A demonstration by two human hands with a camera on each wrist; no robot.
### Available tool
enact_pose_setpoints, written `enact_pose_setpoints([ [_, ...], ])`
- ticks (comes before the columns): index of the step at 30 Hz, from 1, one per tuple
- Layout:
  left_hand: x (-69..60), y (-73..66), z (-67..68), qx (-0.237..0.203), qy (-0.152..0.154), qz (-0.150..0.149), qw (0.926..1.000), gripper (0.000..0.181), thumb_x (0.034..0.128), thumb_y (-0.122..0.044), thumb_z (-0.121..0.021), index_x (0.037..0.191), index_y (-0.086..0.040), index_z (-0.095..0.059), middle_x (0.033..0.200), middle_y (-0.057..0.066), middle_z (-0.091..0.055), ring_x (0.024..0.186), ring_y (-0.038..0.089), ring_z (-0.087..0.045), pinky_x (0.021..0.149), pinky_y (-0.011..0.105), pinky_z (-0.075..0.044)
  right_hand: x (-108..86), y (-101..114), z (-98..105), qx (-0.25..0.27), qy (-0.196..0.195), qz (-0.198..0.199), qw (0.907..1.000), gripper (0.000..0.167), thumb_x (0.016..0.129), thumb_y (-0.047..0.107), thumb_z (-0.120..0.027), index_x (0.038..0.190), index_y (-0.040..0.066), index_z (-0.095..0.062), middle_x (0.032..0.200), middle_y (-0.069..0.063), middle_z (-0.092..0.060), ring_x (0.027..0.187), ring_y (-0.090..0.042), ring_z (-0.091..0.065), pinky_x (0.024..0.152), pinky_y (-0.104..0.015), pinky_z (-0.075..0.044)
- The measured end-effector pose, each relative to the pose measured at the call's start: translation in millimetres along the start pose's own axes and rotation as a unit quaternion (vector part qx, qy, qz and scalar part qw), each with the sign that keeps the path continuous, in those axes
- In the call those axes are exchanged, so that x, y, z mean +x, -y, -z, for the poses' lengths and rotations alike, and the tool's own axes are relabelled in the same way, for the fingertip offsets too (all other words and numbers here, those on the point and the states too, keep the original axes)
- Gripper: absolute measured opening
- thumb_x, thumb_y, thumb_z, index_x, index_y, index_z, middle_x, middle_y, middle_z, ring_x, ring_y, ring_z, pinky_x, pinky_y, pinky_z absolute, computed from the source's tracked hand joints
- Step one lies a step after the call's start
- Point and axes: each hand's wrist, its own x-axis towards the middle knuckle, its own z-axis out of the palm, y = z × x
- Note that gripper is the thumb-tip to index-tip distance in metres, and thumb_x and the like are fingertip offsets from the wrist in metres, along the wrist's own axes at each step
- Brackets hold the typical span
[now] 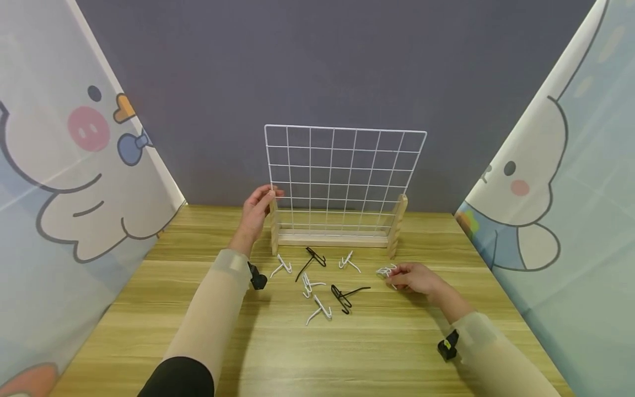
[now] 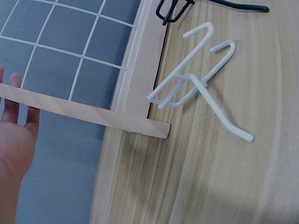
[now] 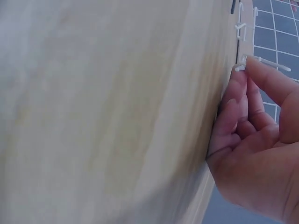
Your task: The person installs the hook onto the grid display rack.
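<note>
A white wire grid rack (image 1: 347,165) stands upright in a wooden base. My left hand (image 1: 257,208) holds the top of its left wooden post (image 2: 84,109), with some fingers behind the wood. My right hand (image 1: 415,278) pinches a white wire hook (image 1: 385,271) between thumb and fingers, just over the table right of the rack; in the right wrist view the fingertips (image 3: 254,63) partly cover the hook. In front of the rack lie several other hooks, among them a white hook (image 2: 201,84) near the left post and a black hook (image 1: 342,298).
The hooks lie spread on a wood-grain table (image 1: 297,358). Behind the rack rises a dark grey panel (image 1: 347,66). Cartoon-printed panels flank the table, one on the left (image 1: 44,220) and one on the right (image 1: 585,220).
</note>
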Motion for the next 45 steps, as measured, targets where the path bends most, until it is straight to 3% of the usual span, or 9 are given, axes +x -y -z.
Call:
enact_pose_setpoints([
  [7, 0.0, -1.0, -3.9, 0.004, 0.0, 0.002, 1.0, 0.033, 0.1147, -0.018, -0.06, 0.137, 0.007, -0.059, 0.112, -0.007, -0.082, 0.116, 0.018, -0.071, 0.091, 0.029, -0.051, -5.6, 5.6, 4.4, -0.011, 0.007, -0.01, 0.9999, 0.025, 0.106, 0.022, -0.073, 0.119, 0.0, -0.07, 0.091, 0.002, -0.07, 0.087, -0.014, -0.065, 0.077, -0.032, -0.05],
  [13, 0.8, -0.3, -5.1, 0.006, 0.001, -0.003, 1.0, 0.039, 0.1149, -0.018, -0.059, 0.14, 0.012, -0.055, 0.114, -0.004, -0.082, 0.117, 0.019, -0.07, 0.091, 0.029, -0.051, -5.3, 10.9, 3.5, 0.043, -0.001, -0.017, 0.999, 0.022, 0.107, 0.021, -0.071, 0.119, 0.003, -0.066, 0.097, 0.001, -0.073, 0.086, -0.013, -0.071, 0.078, -0.031, -0.056],
  [19, 0.7, 0.5, -3.9, 0.004, 0.0, -0.006, 1.0, 0.039, 0.1148, -0.017, -0.06, 0.14, 0.012, -0.056, 0.112, -0.006, -0.082, 0.118, 0.02, -0.07, 0.091, 0.03, -0.052, -1.3, 18.9, 1.0, 0.093, -0.006, 0.012, 0.9955, 0.019, 0.108, 0.019, -0.069, 0.121, 0.005, -0.065, 0.096, 0.006, -0.072, 0.082, -0.008, -0.067, 0.07, -0.028, -0.049],
  [26, 0.0, 1.3, -2.9, 0.003, -0.001, -0.006, 1.0, 0.032, 0.1148, -0.017, -0.059, 0.136, 0.007, -0.06, 0.112, -0.008, -0.081, 0.115, 0.015, -0.071, 0.094, 0.031, -0.052, 0.4, 29.1, -4.0, 0.137, -0.012, 0.04, 0.9896, 0.042, 0.109, 0.022, -0.07, 0.141, -0.004, -0.061, 0.109, 0.005, -0.074, 0.097, -0.01, -0.071, 0.086, -0.027, -0.059],
  [31, -0.2, 1.7, -2.7, 0.004, -0.003, -0.005, 1.0, 0.036, 0.1152, -0.018, -0.059, 0.138, 0.009, -0.058, 0.112, -0.008, -0.081, 0.117, 0.017, -0.071, 0.098, 0.035, -0.051, 2.7, 38.7, -9.6, 0.161, -0.026, 0.056, 0.985, 0.053, 0.111, 0.021, -0.068, 0.151, -0.009, -0.051, 0.124, 0.0, -0.071, 0.106, -0.011, -0.072, 0.092, -0.027, -0.059],
  [38, -1.4, 0.2, -3.4, -0.003, -0.01, -0.009, 0.9999, 0.035, 0.1149, -0.014, -0.058, 0.139, 0.011, -0.057, 0.109, -0.007, -0.082, 0.115, 0.017, -0.072, 0.093, 0.031, -0.052, 6.7, 54.0, -17.3, 0.183, -0.044, 0.094, 0.9775, 0.05, 0.112, 0.019, -0.064, 0.152, -0.008, -0.049, 0.119, 0.005, -0.071, 0.101, -0.009, -0.069, 0.091, -0.026, -0.057],
  [45, -1.0, 0.3, -2.1, 0.004, -0.006, -0.006, 1.0, 0.037, 0.1152, -0.016, -0.059, 0.14, 0.011, -0.056, 0.111, -0.007, -0.081, 0.115, 0.015, -0.071, 0.092, 0.031, -0.052, 14.0, 69.1, -24.9, 0.2, -0.056, 0.097, 0.9733, 0.048, 0.112, 0.019, -0.067, 0.15, -0.006, -0.052, 0.117, 0.007, -0.072, 0.102, -0.012, -0.07, 0.089, -0.024, -0.057],
])
